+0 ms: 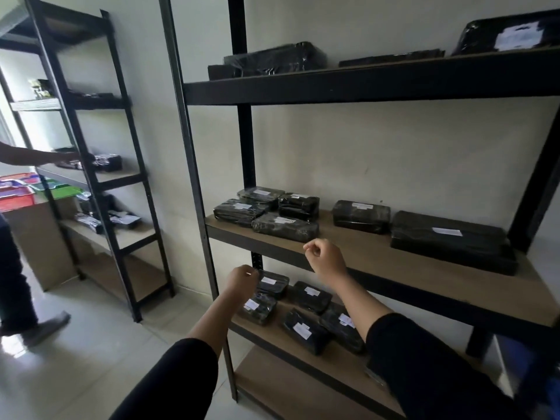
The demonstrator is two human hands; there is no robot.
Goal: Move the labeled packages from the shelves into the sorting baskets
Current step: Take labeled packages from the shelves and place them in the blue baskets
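The black wrapped packages [285,227] with white labels lie in bunches on the wooden shelves [378,256], label side up, likely so they are easy to read. The left hand [242,281] and right hand [325,257] reach toward them with fingers curled and holding nothing. The colored sorting baskets [18,192] sit far left, partly cut off, and the label words are too blurry to read.
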